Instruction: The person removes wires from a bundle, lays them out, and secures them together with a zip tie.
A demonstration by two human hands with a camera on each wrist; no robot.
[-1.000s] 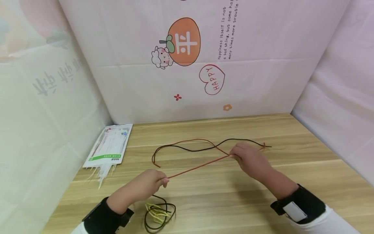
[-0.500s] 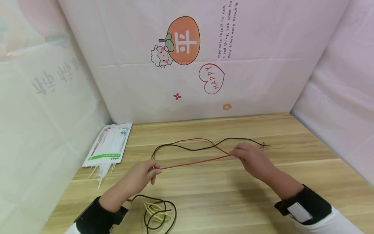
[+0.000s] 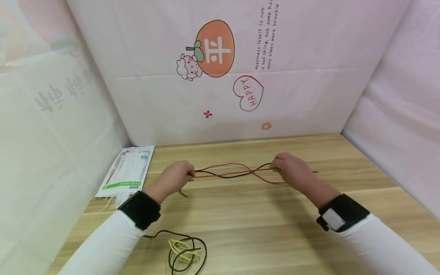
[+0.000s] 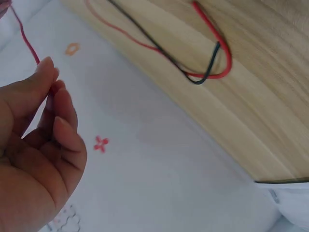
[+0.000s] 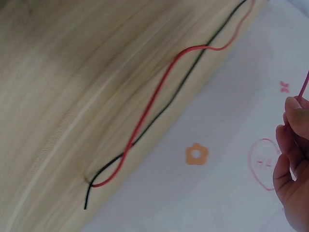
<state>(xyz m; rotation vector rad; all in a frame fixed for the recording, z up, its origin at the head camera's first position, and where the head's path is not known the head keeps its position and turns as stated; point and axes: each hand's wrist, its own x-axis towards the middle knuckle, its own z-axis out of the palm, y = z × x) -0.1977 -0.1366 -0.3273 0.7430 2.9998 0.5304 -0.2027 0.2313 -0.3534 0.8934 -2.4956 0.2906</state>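
Note:
My left hand (image 3: 173, 177) pinches one end of a thin red wire (image 3: 213, 175) between thumb and fingers. The other end is pinched by my right hand (image 3: 292, 170), so the wire runs nearly straight between them, above the table. Behind and below it, a second red wire (image 5: 149, 104) and a black wire (image 5: 183, 82) lie along the far part of the table, crossing each other. Their left ends bend into a hook, seen in the left wrist view by the red tip (image 4: 207, 19). A small brownish stub (image 5: 87, 180) shows where they meet at the right end.
A coiled black wire (image 3: 205, 254) with a bunch of yellow strips (image 3: 182, 248) lies at the front left. An opened bag of white cable ties (image 3: 128, 170) rests at the back left. Printed cloth walls (image 3: 292, 103) enclose the wooden table (image 3: 247, 229) behind and on both sides.
Both hands have moved with the red wire toward the back, the left one farther, bringing it level over the lying wires. Earlier it slanted down to the left in front of them.

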